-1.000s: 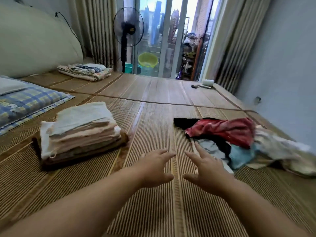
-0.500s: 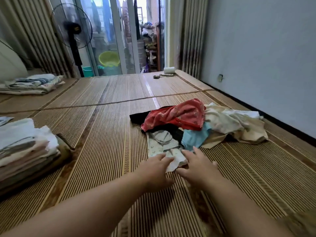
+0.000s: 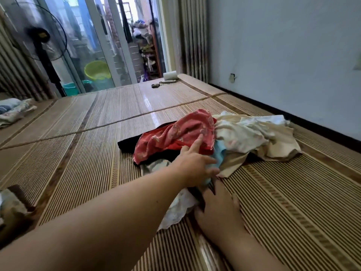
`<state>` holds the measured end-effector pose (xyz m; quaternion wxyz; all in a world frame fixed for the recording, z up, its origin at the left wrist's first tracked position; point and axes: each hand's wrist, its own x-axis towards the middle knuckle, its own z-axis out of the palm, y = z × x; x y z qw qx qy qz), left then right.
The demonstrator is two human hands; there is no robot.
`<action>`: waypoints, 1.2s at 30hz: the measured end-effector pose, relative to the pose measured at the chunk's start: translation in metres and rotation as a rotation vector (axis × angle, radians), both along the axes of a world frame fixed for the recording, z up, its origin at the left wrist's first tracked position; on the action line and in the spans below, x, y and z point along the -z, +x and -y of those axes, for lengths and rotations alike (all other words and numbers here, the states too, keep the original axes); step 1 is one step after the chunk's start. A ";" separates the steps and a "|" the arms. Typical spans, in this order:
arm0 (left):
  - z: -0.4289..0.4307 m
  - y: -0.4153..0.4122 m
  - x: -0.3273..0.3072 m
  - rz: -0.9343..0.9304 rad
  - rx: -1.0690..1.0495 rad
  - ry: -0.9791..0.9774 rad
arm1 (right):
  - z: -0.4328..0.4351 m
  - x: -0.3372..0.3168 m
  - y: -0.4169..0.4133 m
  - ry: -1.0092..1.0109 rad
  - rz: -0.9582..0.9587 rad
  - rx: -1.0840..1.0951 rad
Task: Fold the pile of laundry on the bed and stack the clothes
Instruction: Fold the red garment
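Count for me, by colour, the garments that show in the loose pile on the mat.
red patterned garment: 1
black garment: 1
light blue garment: 1
cream heap: 1, perhaps more pieces inside
white patterned garment: 1
Total: 5 at least

Rumpled laundry pile [image 3: 214, 141] on bamboo-matted bed [image 3: 293, 202]
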<state>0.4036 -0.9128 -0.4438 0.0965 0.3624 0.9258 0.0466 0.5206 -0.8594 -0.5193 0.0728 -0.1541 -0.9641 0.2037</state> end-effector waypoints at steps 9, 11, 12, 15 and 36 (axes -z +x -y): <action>0.014 0.002 -0.021 -0.150 -0.098 0.118 | -0.001 -0.004 0.009 0.102 -0.087 0.101; 0.043 0.021 -0.033 -0.159 -0.079 0.116 | 0.003 -0.016 0.012 0.071 -0.203 0.097; 0.059 0.033 -0.039 -0.165 -0.044 0.094 | 0.006 -0.024 0.013 0.057 -0.291 0.094; 0.105 0.078 -0.052 -0.091 0.069 0.158 | 0.029 -0.059 0.022 0.028 -0.491 -0.050; 0.294 0.181 -0.186 -0.183 -0.313 0.431 | 0.119 -0.302 0.098 -0.397 -0.546 -0.428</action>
